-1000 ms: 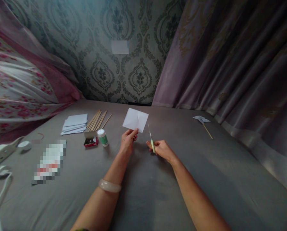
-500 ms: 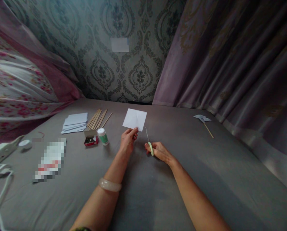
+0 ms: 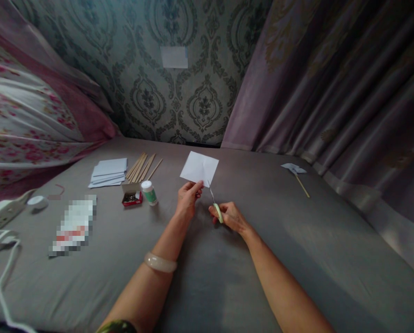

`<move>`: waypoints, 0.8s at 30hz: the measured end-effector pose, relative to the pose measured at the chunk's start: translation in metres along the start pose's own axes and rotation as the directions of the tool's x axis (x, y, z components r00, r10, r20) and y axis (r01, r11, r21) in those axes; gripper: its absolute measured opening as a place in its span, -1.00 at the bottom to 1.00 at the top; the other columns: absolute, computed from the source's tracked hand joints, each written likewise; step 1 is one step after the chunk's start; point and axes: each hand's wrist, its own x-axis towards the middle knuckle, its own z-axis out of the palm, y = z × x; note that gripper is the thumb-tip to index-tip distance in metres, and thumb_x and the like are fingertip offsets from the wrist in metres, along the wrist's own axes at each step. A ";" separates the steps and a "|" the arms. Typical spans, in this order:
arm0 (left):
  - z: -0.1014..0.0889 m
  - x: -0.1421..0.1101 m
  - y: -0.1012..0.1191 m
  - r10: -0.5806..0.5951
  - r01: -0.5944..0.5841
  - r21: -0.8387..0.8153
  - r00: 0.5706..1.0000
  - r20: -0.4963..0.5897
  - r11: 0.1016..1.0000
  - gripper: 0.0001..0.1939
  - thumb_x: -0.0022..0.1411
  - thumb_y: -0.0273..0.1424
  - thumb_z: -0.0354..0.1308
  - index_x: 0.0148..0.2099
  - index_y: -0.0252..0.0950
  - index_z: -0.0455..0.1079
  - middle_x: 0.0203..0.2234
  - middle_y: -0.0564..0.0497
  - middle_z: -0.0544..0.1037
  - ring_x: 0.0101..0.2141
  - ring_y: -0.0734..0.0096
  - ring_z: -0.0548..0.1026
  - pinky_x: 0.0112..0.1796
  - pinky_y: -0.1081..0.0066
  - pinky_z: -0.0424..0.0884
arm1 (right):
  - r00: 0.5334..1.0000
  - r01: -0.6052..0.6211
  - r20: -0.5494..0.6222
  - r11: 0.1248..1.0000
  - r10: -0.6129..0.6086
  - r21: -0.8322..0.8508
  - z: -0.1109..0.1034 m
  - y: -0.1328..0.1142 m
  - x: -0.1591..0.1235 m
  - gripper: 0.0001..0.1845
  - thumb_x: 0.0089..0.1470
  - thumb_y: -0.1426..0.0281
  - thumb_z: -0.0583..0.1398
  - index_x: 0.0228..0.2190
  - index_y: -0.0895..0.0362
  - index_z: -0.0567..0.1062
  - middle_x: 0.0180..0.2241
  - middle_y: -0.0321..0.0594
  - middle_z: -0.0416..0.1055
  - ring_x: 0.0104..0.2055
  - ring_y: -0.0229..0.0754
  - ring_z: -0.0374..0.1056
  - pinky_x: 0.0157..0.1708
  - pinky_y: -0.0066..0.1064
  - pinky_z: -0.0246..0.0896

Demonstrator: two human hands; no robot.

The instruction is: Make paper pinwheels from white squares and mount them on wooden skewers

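A square of white paper (image 3: 199,167) with faint crease lines is pinched at its near edge by my left hand (image 3: 188,196), the thumb lying on top. My right hand (image 3: 230,216) is closed round the pale green handle of a pair of scissors (image 3: 218,212). The thin blades point up and left, and their tip overlaps the paper's near right corner. Whether the blades have the paper between them I cannot make out.
Left of my hands lie a stack of white paper (image 3: 108,173), several wooden sticks (image 3: 140,169), a small red box (image 3: 132,199) of metal bits and a white-green bottle (image 3: 149,193). A power strip (image 3: 3,215) is far left. A paper pinwheel (image 3: 295,171) on a stick lies right.
The scissors' tip has come up from beside the paper to its near right corner. The paper has turned slightly and shifted a little right. The camera view has tilted slightly.
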 end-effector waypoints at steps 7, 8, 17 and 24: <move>-0.001 0.002 -0.006 0.022 -0.022 0.009 1.000 0.006 1.000 -0.68 -0.21 -0.24 0.38 -0.56 -0.35 0.35 -0.64 0.07 0.38 -0.61 0.62 0.27 -0.56 0.53 0.12 | 0.999 -0.039 -0.004 0.999 0.039 0.009 -0.001 0.000 0.000 -0.45 -0.15 -0.04 0.22 -0.71 0.22 0.47 -0.70 -0.24 0.36 -0.64 -0.36 0.10 -0.58 -0.48 -0.03; -0.001 0.002 -0.006 0.019 -0.019 0.004 1.000 0.005 1.000 -0.68 -0.20 -0.25 0.38 -0.56 -0.35 0.35 -0.64 0.07 0.39 -0.61 0.62 0.27 -0.56 0.53 0.12 | 0.999 -0.038 -0.003 0.999 0.038 0.008 -0.001 0.000 0.000 -0.45 -0.15 -0.04 0.22 -0.71 0.22 0.47 -0.71 -0.25 0.35 -0.64 -0.36 0.10 -0.58 -0.48 -0.03; 0.001 0.000 -0.004 0.006 -0.006 0.002 1.000 0.012 1.000 -0.68 -0.23 -0.25 0.39 -0.56 -0.35 0.36 -0.62 0.06 0.41 -0.60 0.62 0.27 -0.56 0.53 0.13 | 0.999 -0.045 0.000 0.999 0.045 0.016 -0.001 0.007 0.003 -0.47 -0.12 -0.02 0.22 -0.70 0.21 0.46 -0.73 -0.28 0.32 -0.66 -0.38 0.07 -0.60 -0.48 -0.07; -0.001 0.001 -0.005 0.002 -0.002 0.004 1.000 0.019 1.000 -0.70 -0.22 -0.27 0.38 -0.55 -0.35 0.38 -0.64 0.07 0.39 -0.61 0.62 0.26 -0.56 0.54 0.13 | 0.999 -0.047 -0.008 0.998 0.047 0.031 -0.001 0.005 0.003 -0.46 -0.12 -0.03 0.22 -0.69 0.22 0.45 -0.73 -0.29 0.30 -0.67 -0.39 0.04 -0.62 -0.48 -0.11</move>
